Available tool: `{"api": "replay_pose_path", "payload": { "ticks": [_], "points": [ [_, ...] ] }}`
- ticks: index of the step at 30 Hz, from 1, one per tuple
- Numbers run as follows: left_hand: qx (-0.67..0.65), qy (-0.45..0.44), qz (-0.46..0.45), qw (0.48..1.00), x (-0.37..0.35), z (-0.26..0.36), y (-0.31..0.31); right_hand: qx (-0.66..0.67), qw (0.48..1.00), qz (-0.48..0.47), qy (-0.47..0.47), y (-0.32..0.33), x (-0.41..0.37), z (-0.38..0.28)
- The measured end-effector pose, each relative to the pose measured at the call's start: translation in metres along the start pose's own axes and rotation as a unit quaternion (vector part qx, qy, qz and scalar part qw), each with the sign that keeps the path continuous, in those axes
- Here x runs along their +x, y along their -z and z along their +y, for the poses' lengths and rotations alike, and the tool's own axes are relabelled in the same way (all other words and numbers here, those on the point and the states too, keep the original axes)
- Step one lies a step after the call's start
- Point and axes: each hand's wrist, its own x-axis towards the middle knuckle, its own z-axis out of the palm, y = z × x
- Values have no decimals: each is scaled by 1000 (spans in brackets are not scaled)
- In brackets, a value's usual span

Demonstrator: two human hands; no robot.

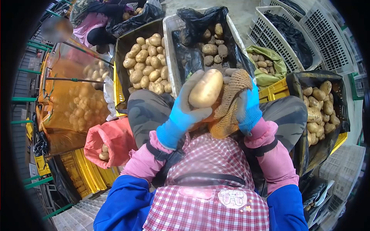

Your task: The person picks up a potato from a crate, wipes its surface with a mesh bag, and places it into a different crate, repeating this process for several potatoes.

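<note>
My left hand (pixel 184 113), in a blue and grey glove, holds a large yellow potato (pixel 205 89) up in front of me. My right hand (pixel 248 107), gloved the same way, grips an orange mesh net bag (pixel 227 106) right beside the potato. The bag hangs down between my knees, over a pink checked apron (pixel 208 184). The potato touches the upper edge of the bag.
A black-lined crate of yellow potatoes (pixel 148 61) lies ahead left, a white crate with darker potatoes (pixel 214 44) in the middle, and another potato crate (pixel 320 107) to the right. Left are a filled orange net sack (pixel 75 104) and a red bag (pixel 110 140). Another person (pixel 92 23) works at top left.
</note>
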Motion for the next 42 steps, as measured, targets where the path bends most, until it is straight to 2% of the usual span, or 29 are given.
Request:
{"api": "replay_pose_path", "payload": {
  "ticks": [1,2,3,4,6,8,10,13,14,17,20,23,26,27,29,33,34,35,37,38,40,42],
  "points": [
    [132,-57,25,989,0,-2,0,45,998,-23,-23,0,0,0],
    [246,-100,15,964,2,1,4,33,998,-47,-9,-2,-2,1],
    [356,-143,4,923,3,3,8,20,997,-72,6,-5,-5,4],
    [406,-159,17,900,2,-1,14,8,995,-97,22,-8,-7,5],
    [363,-154,7,919,1,-1,16,-118,984,-117,66,-12,-11,0],
    [310,-125,7,942,1,-1,13,-36,997,-60,-20,-18,-10,-1],
    [247,-73,20,966,5,-3,4,-32,998,-40,30,-10,-7,8],
    [109,4,-38,993,0,-8,1,-76,993,-19,89,-7,-9,12],
    [121,22,-42,992,-1,-2,-2,-98,989,-12,106,-8,-10,13],
    [123,35,-58,990,-2,4,-3,-22,994,35,102,-2,-5,18],
    [167,-22,-64,984,-5,0,0,-59,988,26,141,1,-3,22],
    [95,-29,-28,995,-11,10,-6,-113,983,36,142,-1,-5,16],
    [94,-80,-40,992,-14,0,0,-37,997,20,69,-6,-11,2],
    [94,-86,-44,991,-15,-4,1,-93,991,-7,97,-9,-12,3],
    [95,-94,-51,990,-18,-9,3,-204,966,-61,148,-15,-13,11],
    [27,-50,13,998,-25,-8,-8,-223,957,-117,144,-9,-20,17],
    [30,-51,22,998,-26,-12,-9,-193,969,-95,123,-11,-22,16],
    [32,-54,30,998,-25,-13,-11,-219,961,-86,143,-14,-26,16],
    [-79,45,86,992,-19,-14,-13,-271,943,-68,178,-21,-35,18],
    [-133,94,112,980,-17,-14,-14,-335,908,-84,239,-19,-35,17],
    [24,30,94,995,-18,-13,-11,-454,811,-112,353,-11,-33,14],
    [46,91,94,990,-17,-4,-15,-475,778,-122,393,-13,-30,9]
  ]
}}
